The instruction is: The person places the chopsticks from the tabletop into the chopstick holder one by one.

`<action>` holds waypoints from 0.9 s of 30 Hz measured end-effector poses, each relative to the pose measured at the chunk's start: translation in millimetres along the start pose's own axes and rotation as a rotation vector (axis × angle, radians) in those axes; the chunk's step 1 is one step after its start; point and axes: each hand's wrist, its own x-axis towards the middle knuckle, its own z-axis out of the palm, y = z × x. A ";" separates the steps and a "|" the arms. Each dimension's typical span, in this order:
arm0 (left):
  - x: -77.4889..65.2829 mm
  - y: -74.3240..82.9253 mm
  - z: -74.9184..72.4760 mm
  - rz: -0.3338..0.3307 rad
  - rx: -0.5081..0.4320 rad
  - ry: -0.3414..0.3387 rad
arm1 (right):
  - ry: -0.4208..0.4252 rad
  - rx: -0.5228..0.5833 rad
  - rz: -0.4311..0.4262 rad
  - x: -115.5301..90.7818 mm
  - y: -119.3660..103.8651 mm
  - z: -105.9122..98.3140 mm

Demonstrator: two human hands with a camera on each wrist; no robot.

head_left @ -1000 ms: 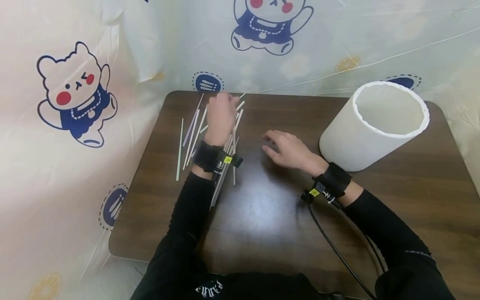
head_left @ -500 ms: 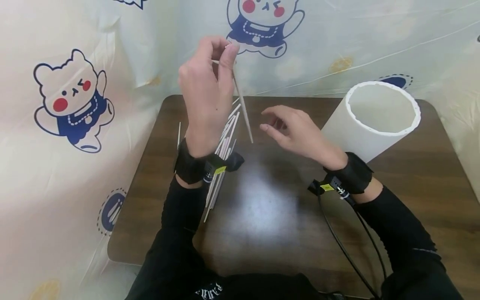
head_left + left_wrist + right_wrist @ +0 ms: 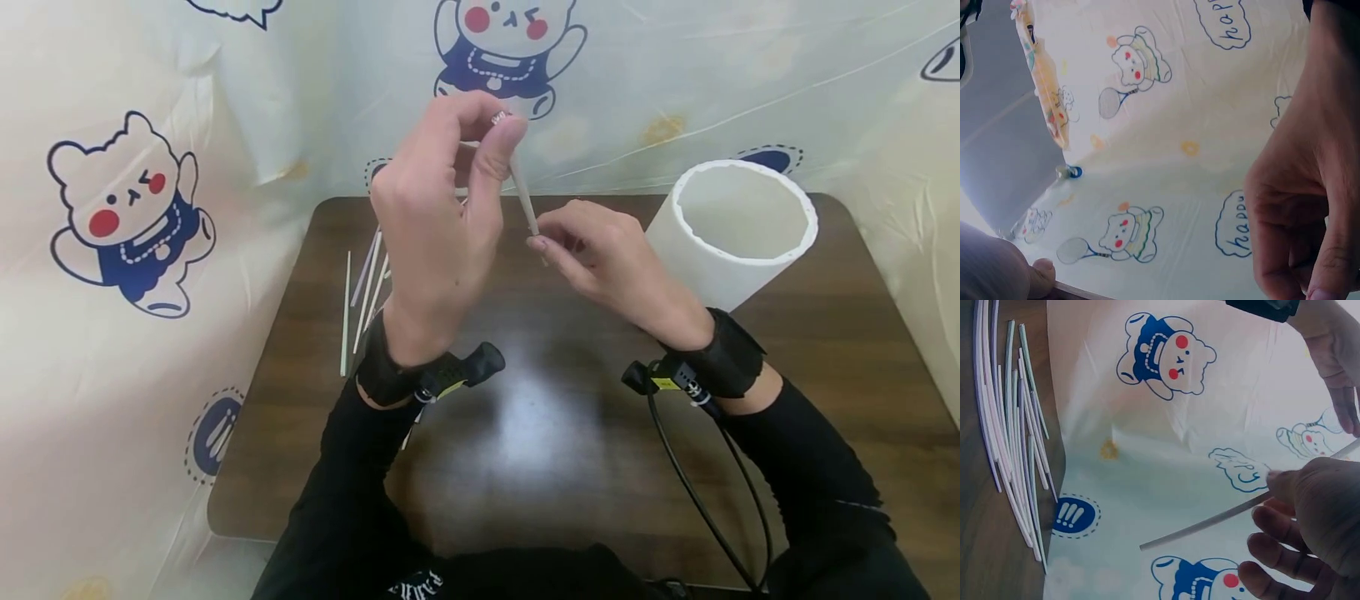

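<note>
Double pinch, mid-air!

Loose, thin white and pastel sticks [image 3: 368,292] are lying left on the brown wood-grain worktop [image 3: 562,483]; the left hand [image 3: 442,208] is pinching a raised slender pale stick [image 3: 523,193]; the right hand [image 3: 618,258] is pinching it lower down; a hollow white cylinder [image 3: 697,267] is standing at right.

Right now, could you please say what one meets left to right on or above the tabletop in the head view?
Pale green stick, left hand, held pale stick, right hand, white open-topped cylinder.
</note>
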 end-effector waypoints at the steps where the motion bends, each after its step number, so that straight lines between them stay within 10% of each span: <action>1: -0.7 1.0 0.5 0.007 -0.010 -0.005 | 0.012 -0.011 -0.015 -0.5 0.8 -0.1; 16: 23.8 10.5 30.4 0.249 -0.189 -0.014 | 0.187 -0.141 -0.044 -1.0 10.7 -62.4; 27: 35.5 17.5 94.5 0.156 -0.089 -0.341 | 0.105 -0.294 0.168 -34.2 48.6 -120.6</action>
